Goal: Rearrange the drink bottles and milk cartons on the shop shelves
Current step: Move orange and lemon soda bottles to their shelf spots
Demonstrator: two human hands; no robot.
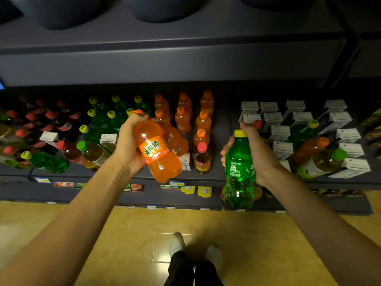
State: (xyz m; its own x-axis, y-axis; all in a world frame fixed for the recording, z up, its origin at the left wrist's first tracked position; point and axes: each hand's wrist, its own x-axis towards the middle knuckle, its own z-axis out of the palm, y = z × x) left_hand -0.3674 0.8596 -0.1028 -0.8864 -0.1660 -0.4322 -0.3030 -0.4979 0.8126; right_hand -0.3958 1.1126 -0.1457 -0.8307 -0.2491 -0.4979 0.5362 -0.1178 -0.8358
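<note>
Seen from the head camera, a person's left hand (132,145) curled round an orange bottle (157,149), tilted with its cap toward 11 o'clock, fingers wrapped behind it. The right hand (253,151) gripped a green bottle (239,172), upright, fingers at its neck and shoulder. Both bottles hung before the shelf (206,178), with milk cartons (282,149) at 2 o'clock.

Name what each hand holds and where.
Left hand: orange plastic soda bottle, gripped round its upper body. Right hand: green plastic soda bottle, same place.
</note>
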